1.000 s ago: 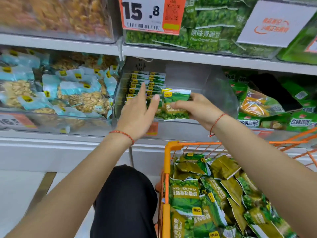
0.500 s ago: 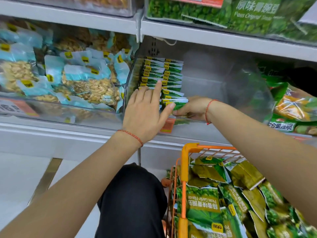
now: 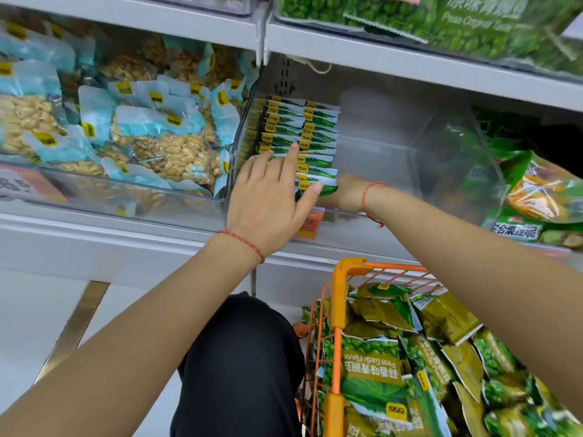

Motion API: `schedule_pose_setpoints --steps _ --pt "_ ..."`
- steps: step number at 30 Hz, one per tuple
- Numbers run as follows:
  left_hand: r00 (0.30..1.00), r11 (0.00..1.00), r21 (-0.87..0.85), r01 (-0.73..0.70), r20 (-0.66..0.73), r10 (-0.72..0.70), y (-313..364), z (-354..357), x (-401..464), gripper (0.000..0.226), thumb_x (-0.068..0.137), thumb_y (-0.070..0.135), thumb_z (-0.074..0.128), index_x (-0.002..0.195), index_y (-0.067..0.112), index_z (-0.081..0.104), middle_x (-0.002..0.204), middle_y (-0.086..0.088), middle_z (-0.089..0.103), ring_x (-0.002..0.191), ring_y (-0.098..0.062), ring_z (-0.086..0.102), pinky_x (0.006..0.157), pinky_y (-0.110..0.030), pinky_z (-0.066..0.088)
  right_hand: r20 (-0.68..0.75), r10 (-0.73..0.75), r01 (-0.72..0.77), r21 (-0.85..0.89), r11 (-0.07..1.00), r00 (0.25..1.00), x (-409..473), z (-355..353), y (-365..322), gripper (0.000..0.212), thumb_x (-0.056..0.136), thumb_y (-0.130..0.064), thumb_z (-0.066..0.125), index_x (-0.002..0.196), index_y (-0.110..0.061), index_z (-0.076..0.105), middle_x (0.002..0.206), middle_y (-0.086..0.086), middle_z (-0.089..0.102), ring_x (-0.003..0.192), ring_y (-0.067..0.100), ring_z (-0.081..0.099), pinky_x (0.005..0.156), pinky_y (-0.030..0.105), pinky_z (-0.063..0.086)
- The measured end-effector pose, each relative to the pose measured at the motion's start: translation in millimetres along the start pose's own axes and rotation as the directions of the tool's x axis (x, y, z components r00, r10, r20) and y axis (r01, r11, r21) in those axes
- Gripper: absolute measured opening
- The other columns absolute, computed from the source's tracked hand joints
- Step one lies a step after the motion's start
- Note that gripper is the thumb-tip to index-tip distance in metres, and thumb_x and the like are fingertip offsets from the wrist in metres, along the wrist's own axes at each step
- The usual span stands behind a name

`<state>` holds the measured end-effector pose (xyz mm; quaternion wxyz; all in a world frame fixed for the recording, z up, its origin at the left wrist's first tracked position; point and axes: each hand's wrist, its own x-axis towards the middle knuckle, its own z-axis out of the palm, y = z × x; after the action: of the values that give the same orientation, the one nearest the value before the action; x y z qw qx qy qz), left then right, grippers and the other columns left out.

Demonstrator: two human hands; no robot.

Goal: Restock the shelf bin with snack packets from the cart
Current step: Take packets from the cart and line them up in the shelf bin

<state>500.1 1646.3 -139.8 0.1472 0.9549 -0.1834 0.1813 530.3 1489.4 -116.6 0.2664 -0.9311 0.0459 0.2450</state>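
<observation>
Right hand (image 3: 342, 192) now deeper in bin (image 3: 457, 171), fingers hidden, left hand (image 3: 268, 200) flat on packets (image 3: 312, 146)

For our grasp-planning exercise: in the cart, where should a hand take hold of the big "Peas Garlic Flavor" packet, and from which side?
Pinch the Peas Garlic Flavor packet at its upper sealed edge, coming from above. It lies flat, face up on the heap, beside the cart's orange rail, so that flat edge is the freest part.

Clear plastic bin (image 3: 457, 171), glossy packets (image 3: 317, 160)

Bin (image 3: 457, 171) open right of stacked packets (image 3: 315, 137).
</observation>
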Motion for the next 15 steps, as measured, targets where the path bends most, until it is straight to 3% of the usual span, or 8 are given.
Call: schedule_pose_setpoints --steps 2,4,9,11,15 --pt "1.0 1.0 -0.006 -0.003 -0.009 0.003 -0.4 1.0 0.1 0.07 0.094 0.053 0.023 0.139 0.003 0.044 0.117 -0.016 0.064 0.121 -0.035 0.051 0.102 -0.046 0.038 0.01 0.104 -0.104 0.005 0.995 0.995 -1.9 -1.2 2.2 0.047 0.081 -0.05 0.064 0.114 -0.017 0.059 0.098 0.005 0.062 0.084 0.024 0.063 0.087 0.041 0.054" --pt "1.0 1.0 -0.004 -0.008 -0.021 0.008 -0.9 2.2 -0.1 0.07 0.094 0.053 0.024 0.137 0.002 0.046 0.116 -0.016 0.064 0.119 -0.035 0.052 0.101 -0.046 0.038 0.012 0.166 -0.166 0.056 0.985 0.986 -1.0 -1.8 6.3 0.053 0.074 -0.048 0.071 0.112 -0.012 0.061 0.095 0.004 0.067 0.081 0.022 0.069 0.085 0.048 0.055" --pt "1.0 1.0 0.0 -0.008 -0.028 0.008 -0.9 2.4 -0.2 0.068 0.094 0.051 0.025 0.135 0.002 0.05 0.114 -0.016 0.065 0.118 -0.035 0.053 0.1 -0.047 0.039 -0.043 0.095 -0.099 -0.103 0.99 0.995 -3.4 -4.3 3.0 0.035 0.087 -0.034 0.063 0.111 -0.009 0.063 0.096 0.01 0.06 0.087 0.026 0.055 0.084 0.033 0.048" --pt "0.999 1.0 0.002 -0.007 -0.032 0.007 -0.6 2.8 0.4 0.067 0.094 0.051 0.026 0.134 0.002 0.051 0.113 -0.016 0.065 0.117 -0.035 0.053 0.1 -0.047 0.04 -0.052 0.062 -0.066 -0.081 0.994 0.997 -5.3 -3.9 0.9 0.033 0.089 -0.034 0.062 0.112 -0.011 0.064 0.099 0.008 0.061 0.087 0.025 0.06 0.081 0.029 0.049" --pt "1.0 1.0 0.003 -0.011 -0.023 0.011 -0.7 3.2 0.8 0.065 0.094 0.049 0.027 0.132 0.002 0.053 0.114 -0.016 0.065 0.117 -0.035 0.053 0.099 -0.047 0.041 0.016 0.093 -0.092 -0.016 0.996 0.996 -7.2 -1.5 3.1 0.031 0.089 -0.043 0.06 0.109 -0.019 0.059 0.098 0.004 0.063 0.074 0.022 0.07 0.072 0.034 0.059"
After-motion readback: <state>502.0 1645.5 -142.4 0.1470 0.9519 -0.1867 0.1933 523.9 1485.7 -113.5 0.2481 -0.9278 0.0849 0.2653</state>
